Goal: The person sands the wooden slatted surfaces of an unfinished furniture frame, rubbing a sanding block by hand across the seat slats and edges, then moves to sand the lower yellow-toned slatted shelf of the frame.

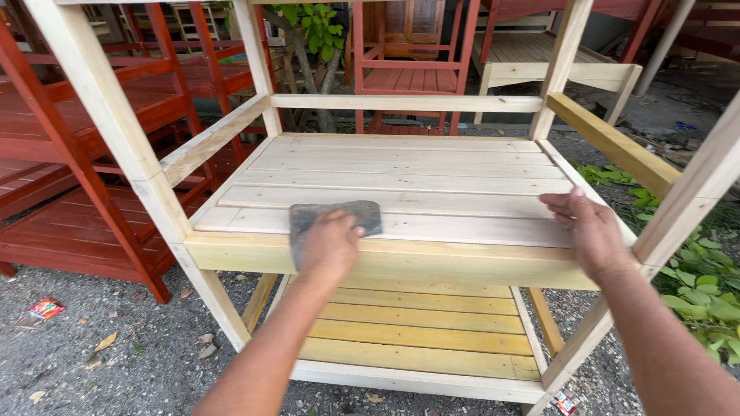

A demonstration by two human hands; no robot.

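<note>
A bare wooden shelf unit stands in front of me, its slatted top shelf [401, 173] at waist height. My left hand [330, 245] presses a grey sheet of sandpaper [362, 216] flat on the front slat of that shelf, near the front rail [432, 262]. My right hand [592, 231] rests with fingers spread on the right end of the same slat, beside the right front post [686, 202]. A lower shelf [416, 327] of yellowish slats lies underneath.
Red-painted wooden shelf units [92, 154] stand at the left and behind. More unpainted furniture [539, 62] is at the back right. Green plants [705, 285] grow at the right. A small tree [312, 46] stands behind. Gravel ground [100, 362] carries dry leaves and wrappers.
</note>
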